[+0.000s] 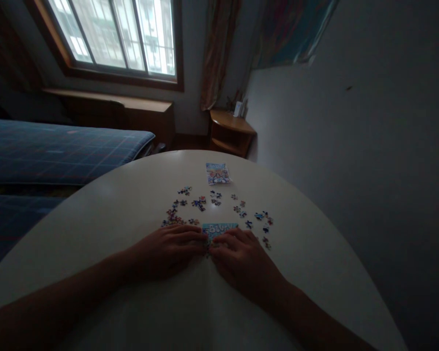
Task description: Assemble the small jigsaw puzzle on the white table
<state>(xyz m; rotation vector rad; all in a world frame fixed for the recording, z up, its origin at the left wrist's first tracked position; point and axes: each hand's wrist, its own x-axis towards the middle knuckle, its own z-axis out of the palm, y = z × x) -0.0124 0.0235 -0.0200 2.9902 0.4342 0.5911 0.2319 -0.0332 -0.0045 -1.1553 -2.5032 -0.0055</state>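
Note:
A partly joined jigsaw block (219, 229) with blue and white print lies on the round white table (95, 229). My left hand (168, 251) lies palm down with its fingers pressed against the block's left lower edge. My right hand (241, 256) rests against its right lower edge, fingers curled close together on the pieces. Several loose puzzle pieces (190, 204) are scattered in an arc beyond the block, and more pieces (259, 219) lie to the right. A small printed picture card (218, 173) lies farther back on the table.
The room is dim. A bed with a blue checked cover (58, 151) stands left of the table. A wooden corner shelf (230, 129) and a window (120, 34) are behind it. A grey wall (351, 122) runs close along the right.

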